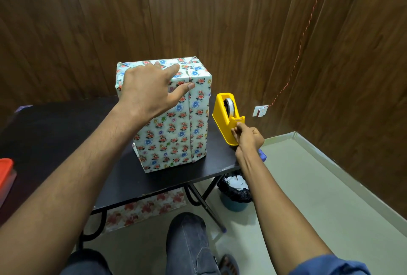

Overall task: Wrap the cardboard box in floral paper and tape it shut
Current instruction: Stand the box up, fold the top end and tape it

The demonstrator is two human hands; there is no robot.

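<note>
The cardboard box [174,120] stands upright on the black table [66,133], already covered in floral paper [199,107], so the step in hand looks like taping, not folding. The left hand [149,91] rests spread over the top front edge of the box, fingers straight and wide, thumb pressed beside the vertical seam [189,124] where the paper overlaps. The right hand [247,137] is at the cutter end of the yellow tape dispenser [226,118], just beside the box, its fingers pinched together there as if taking the free end of the tape; the strip itself is too thin and clear to make out, so I judge that from the pose alone

The next move probably calls for drawing out a length, tearing it against the blade, and carrying it to the seam while the left hand keeps the flap down

The far side and base of the box are hidden, so whether those folds are taped cannot be told. Any tape already on the seam does not show. A red-lidded container [5,173] is cut off at the left edge
</note>
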